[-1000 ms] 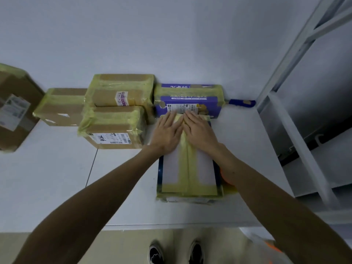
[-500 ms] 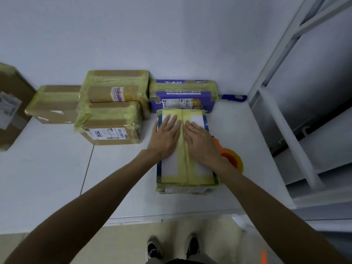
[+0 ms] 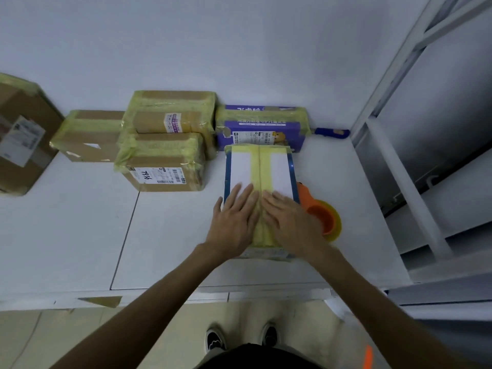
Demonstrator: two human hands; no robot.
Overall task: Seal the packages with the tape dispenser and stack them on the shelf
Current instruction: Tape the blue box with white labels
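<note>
- Both hands have slid along the yellow tape strip [image 3: 260, 166] towards the person. The left hand [image 3: 234, 222] and right hand [image 3: 290, 222] now lie flat on the near half of the white-topped package [image 3: 241, 169], one on each side of the centre seam.
- Fingers are straight and pressed down, gripping nothing (palms smoothing, not holding).
- My reading is that the strip is being rubbed down along its length, so this seal is nearly finished and the package should soon be ready for the shelf [image 3: 399, 169] on the right.
- The package lies on the table [image 3: 80, 222], its far end close against a purple box [image 3: 261, 127].
- A second ago the hands covered the far end of the strip, which is now bare.
- The orange tape dispenser [image 3: 323, 217], then almost hidden by the right wrist, now shows plainly just beside the package's right edge.
</note>
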